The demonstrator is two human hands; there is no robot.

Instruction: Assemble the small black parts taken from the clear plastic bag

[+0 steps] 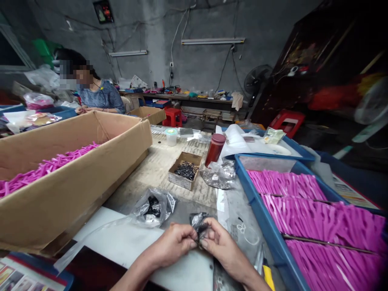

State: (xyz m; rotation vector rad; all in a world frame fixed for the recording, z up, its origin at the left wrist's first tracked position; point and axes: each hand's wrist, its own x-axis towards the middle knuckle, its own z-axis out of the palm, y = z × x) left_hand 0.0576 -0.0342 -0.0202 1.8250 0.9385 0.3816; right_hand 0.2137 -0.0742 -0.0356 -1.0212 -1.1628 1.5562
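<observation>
My left hand (174,244) and my right hand (220,244) meet at the table's near edge, both pinching a small crinkled clear plastic bag (198,223) with dark small parts inside. Just to the left of it lies another clear bag of black parts (153,208). Farther back stands a small open cardboard box of black parts (185,171), with a crumpled clear bag (220,174) and a dark red cylindrical bottle (214,149) beside it.
A large cardboard box (69,190) with pink plastic pieces fills the left. A blue tray (263,226) of pink pieces lies at the right. A white sheet (121,242) covers the near table. Another person (97,95) sits at the far left.
</observation>
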